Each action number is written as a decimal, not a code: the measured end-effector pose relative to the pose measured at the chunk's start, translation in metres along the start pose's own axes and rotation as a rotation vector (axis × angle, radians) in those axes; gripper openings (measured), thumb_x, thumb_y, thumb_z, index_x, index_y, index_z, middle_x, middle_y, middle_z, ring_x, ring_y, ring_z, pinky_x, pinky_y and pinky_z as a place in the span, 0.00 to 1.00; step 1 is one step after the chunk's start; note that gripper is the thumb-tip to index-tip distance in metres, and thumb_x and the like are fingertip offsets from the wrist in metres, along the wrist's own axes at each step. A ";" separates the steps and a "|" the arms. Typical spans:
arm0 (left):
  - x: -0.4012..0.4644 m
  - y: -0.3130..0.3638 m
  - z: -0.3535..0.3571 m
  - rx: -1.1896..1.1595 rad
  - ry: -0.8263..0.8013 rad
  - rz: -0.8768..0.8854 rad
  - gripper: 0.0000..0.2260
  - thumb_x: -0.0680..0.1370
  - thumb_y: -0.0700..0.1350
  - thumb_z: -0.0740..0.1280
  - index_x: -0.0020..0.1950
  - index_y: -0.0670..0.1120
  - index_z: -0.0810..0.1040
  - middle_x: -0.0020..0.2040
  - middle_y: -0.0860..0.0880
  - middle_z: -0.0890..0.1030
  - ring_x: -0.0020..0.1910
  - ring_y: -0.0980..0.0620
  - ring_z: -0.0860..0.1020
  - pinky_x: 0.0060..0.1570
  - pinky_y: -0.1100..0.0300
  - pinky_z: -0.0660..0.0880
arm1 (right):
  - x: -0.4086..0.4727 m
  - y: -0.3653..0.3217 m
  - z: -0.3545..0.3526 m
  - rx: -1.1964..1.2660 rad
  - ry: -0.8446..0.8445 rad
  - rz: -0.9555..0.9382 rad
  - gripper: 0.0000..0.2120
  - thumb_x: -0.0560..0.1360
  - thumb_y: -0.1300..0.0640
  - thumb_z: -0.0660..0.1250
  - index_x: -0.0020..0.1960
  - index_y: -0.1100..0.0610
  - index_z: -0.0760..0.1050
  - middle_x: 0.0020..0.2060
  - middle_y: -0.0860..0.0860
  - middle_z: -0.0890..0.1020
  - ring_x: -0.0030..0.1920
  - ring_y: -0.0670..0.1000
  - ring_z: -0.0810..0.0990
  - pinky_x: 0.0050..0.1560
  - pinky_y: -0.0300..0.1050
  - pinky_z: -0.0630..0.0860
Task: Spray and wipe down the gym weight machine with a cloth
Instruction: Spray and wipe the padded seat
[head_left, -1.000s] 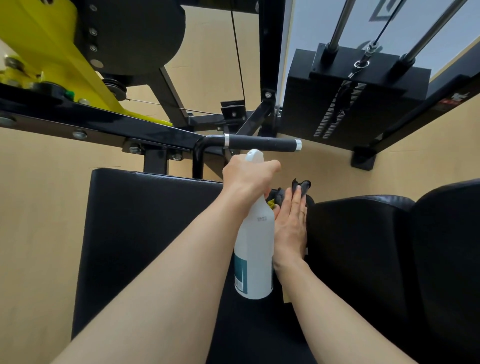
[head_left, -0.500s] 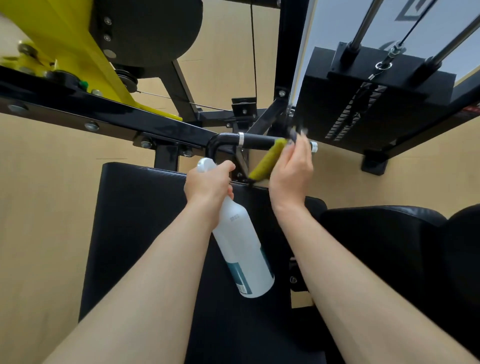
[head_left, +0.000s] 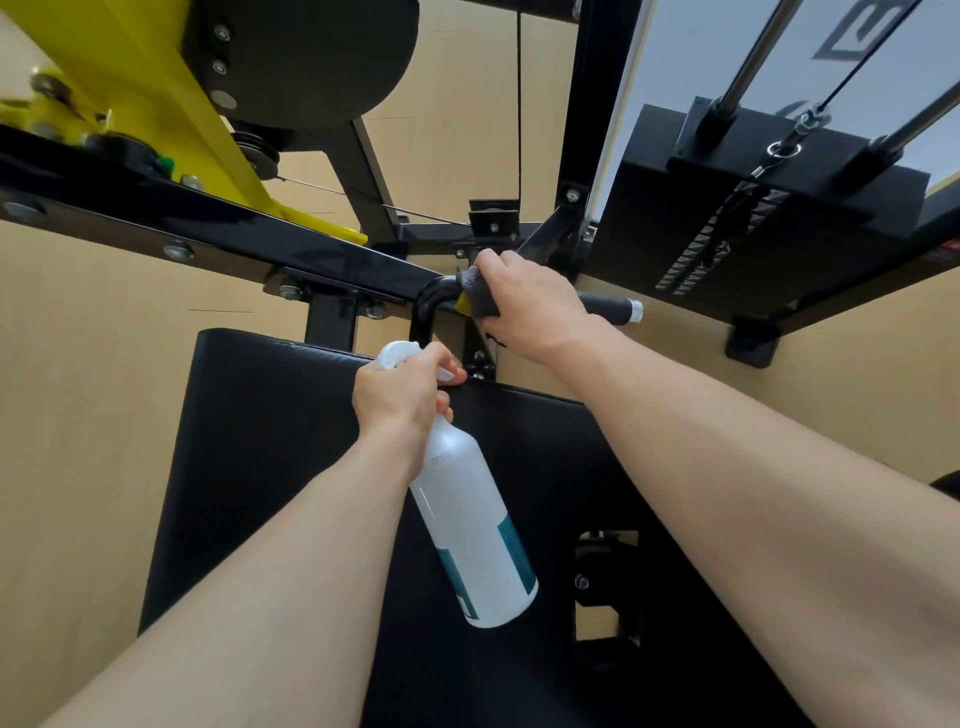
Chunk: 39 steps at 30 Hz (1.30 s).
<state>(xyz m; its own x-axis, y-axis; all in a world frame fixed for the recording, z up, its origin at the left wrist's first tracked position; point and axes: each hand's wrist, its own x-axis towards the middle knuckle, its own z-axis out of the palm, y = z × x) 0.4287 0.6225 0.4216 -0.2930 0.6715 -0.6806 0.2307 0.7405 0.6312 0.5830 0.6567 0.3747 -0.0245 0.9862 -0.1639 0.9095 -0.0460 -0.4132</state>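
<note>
The weight machine's handle (head_left: 610, 306) is a round black bar with a matte grip and a silver end cap, joined to a glossy black bent tube at about 11 o'clock from the frame's middle. The right hand (head_left: 530, 301) is curled over this bar, pressing a dark grey, fuzzy cloth (head_left: 480, 296) with a yellow edge around it. Below, at 7 o'clock from that hand, the left hand (head_left: 400, 397) grips the neck of a smooth white plastic spray bottle (head_left: 475, 530) with a teal label, fingers wrapped near the white trigger; the bottle tilts down toward 5 o'clock above a smooth black padded seat (head_left: 270, 441). Black stacked weight plates (head_left: 727, 228) sit at 2 o'clock.
</note>
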 end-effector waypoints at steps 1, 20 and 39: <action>0.001 0.000 0.000 -0.003 0.001 -0.002 0.06 0.73 0.43 0.73 0.47 0.42 0.83 0.42 0.45 0.89 0.25 0.56 0.72 0.38 0.55 0.79 | 0.001 -0.001 0.002 -0.013 0.016 0.014 0.25 0.75 0.56 0.71 0.68 0.55 0.66 0.56 0.54 0.78 0.53 0.56 0.79 0.46 0.50 0.76; 0.007 -0.004 0.000 0.006 -0.017 0.000 0.09 0.75 0.43 0.71 0.50 0.39 0.85 0.41 0.47 0.89 0.24 0.57 0.72 0.32 0.59 0.77 | -0.011 0.047 -0.011 0.226 -0.202 0.164 0.20 0.75 0.57 0.70 0.63 0.49 0.67 0.50 0.48 0.78 0.50 0.52 0.79 0.50 0.52 0.80; 0.008 -0.005 0.002 0.005 -0.018 0.012 0.07 0.75 0.42 0.71 0.49 0.40 0.85 0.40 0.47 0.89 0.22 0.58 0.72 0.32 0.59 0.78 | -0.037 0.070 0.005 -0.033 0.025 0.434 0.24 0.71 0.63 0.73 0.61 0.54 0.67 0.51 0.55 0.78 0.50 0.55 0.72 0.47 0.50 0.74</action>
<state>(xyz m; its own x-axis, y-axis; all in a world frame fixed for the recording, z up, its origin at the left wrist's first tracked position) 0.4270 0.6244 0.4127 -0.2733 0.6810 -0.6793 0.2388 0.7322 0.6379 0.6453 0.6162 0.3471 0.3724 0.8801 -0.2945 0.8461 -0.4523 -0.2820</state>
